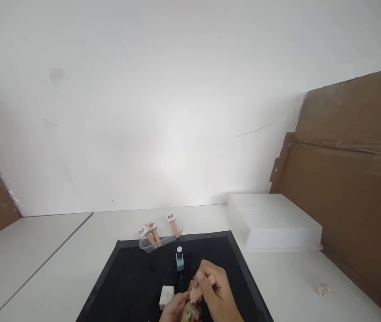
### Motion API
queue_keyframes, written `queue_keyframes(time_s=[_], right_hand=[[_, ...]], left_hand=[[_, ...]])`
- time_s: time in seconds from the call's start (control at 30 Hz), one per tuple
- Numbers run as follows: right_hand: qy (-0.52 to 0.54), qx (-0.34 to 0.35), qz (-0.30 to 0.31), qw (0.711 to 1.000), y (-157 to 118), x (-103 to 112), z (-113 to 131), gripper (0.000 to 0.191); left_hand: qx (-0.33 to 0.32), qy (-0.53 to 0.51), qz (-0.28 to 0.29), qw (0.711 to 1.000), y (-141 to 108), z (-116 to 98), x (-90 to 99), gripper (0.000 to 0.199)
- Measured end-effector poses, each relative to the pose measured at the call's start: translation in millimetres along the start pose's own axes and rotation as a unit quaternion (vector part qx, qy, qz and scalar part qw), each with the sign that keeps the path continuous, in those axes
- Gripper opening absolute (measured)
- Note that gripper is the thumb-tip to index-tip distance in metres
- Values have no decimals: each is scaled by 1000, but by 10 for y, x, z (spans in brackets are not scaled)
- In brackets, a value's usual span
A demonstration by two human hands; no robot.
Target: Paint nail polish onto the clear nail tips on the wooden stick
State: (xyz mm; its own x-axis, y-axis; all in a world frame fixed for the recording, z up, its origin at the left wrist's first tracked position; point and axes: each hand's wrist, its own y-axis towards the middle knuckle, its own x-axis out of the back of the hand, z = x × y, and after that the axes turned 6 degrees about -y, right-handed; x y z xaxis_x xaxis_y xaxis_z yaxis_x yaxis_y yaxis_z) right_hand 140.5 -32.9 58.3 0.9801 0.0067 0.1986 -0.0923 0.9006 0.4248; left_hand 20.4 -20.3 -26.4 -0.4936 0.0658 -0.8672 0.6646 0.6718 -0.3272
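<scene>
My left hand [174, 308], partly cut off by the bottom edge, is closed around a small tan wooden piece with shiny metal parts [189, 309]. Over it, the fingers of my right hand [217, 290] are pinched on a pale pink strip [196, 294], which touches or nearly touches the wooden piece. The exact kind of both pieces is too small to tell. Just left of my hands lies a small white box [166, 295]. Beyond them a mint-green nail polish bottle [180, 263] with a black and white cap stands upright on the black mat [133, 277].
A clear plastic tray [147, 248] at the mat's far edge holds several pink strips [174, 228] with white labelled ends. To the right sits an upturned translucent white bin [277, 223]. Two cream rings [324, 290] lie near the brown cardboard [351, 192].
</scene>
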Motion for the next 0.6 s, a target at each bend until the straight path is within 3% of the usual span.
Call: queue_keyframes(time_s=[0.2,0.6], right_hand=[[-93,12,-7,996,5,-14,-73,38],[-110,12,-12,994,-2,10,-73,43]], left_hand=[[6,-4,8,1000,6,24,7,29],[-10,-14,-5,1000,107,68,110,28]])
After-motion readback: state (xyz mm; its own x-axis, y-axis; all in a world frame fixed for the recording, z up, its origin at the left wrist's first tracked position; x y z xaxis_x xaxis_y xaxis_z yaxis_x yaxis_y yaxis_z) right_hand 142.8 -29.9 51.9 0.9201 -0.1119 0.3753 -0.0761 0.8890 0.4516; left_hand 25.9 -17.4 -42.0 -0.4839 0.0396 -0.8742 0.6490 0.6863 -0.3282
